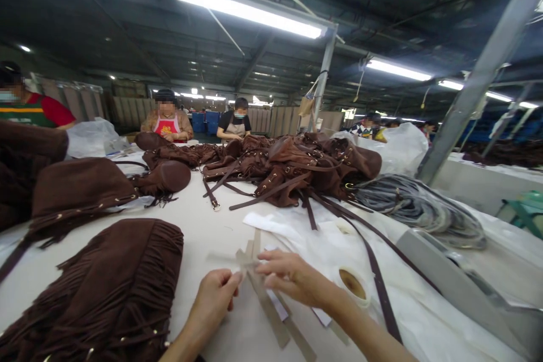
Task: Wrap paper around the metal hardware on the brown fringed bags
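Observation:
My left hand (214, 297) is closed, thumb pressed against curled fingers; whatever it may pinch is too small or hidden to make out. Just right of it, my right hand (294, 278) hangs over a loose pile of flat beige strips (269, 308), its fingers bent but apart. One blurred strip (221, 260) lies crosswise above my left thumb; I cannot tell whether a hand touches it. White paper pieces (278, 305) show among the strips. Left of my left hand rests a dark brown fringed bag (123, 271).
Brown bags with straps (297, 167) are heaped at the table's far side. A tape roll (353, 284), white sheeting (424, 308), a grey device (462, 288) and bundled grey cords (416, 206) sit to the right. Co-workers (167, 121) work across the table.

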{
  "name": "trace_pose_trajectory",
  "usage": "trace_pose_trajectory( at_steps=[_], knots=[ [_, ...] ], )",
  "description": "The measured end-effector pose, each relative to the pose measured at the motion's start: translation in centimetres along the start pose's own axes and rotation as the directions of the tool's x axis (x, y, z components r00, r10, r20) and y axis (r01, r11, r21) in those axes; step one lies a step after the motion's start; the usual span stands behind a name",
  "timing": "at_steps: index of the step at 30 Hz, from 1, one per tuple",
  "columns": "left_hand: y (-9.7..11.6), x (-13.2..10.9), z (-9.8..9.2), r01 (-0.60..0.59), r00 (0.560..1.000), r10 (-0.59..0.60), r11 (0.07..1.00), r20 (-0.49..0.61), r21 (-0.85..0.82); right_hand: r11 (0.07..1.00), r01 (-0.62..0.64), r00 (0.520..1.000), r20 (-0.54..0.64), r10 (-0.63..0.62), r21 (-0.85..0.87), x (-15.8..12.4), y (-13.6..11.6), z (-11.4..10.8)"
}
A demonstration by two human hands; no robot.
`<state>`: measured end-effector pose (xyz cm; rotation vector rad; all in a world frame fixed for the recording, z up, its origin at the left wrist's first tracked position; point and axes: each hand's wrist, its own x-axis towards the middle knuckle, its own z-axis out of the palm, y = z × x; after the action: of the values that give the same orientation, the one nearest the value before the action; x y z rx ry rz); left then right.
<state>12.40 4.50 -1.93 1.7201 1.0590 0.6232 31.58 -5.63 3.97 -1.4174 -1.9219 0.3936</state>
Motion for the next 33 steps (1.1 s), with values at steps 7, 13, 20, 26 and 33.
trace_pose_trajectory(
  at_steps=[7,13,20,26,33],
  knots=[
    [1.8,-1.4,-1.0,-0.296,0.903,0.375,0.897,-0.21,0.328,0.765,-0.389,0.917,-0.138,0.374,-0.514,-2.5,1.0,-2.0],
    [2.6,-3.3,1.8,-0.747,0.652,0.566,0.594,0.504,0.298,0.625,-0.436,0.863,-0.103,0.495,-0.648,-3.1,2.2,0.4],
    [1.8,-3.1,0.4,-0.623,0.748,0.471,0.74,0.467,0.254,0.623,-0.427,0.871,-0.114,0.477,-0.655,-2.5,2.8,-0.3],
    [1.3,-2.5,-0.6,-0.579,0.779,0.473,0.795,0.411,0.182,0.63,-0.475,0.864,-0.19,0.466,-0.614,-2.7,3.3,-1.2],
    [1.0,-2.2,-0.5,-0.593,0.783,0.516,0.787,0.347,0.168,0.634,-0.453,0.887,-0.244,0.393,-0.627,-2.4,1.3,0.3]
  ],
)
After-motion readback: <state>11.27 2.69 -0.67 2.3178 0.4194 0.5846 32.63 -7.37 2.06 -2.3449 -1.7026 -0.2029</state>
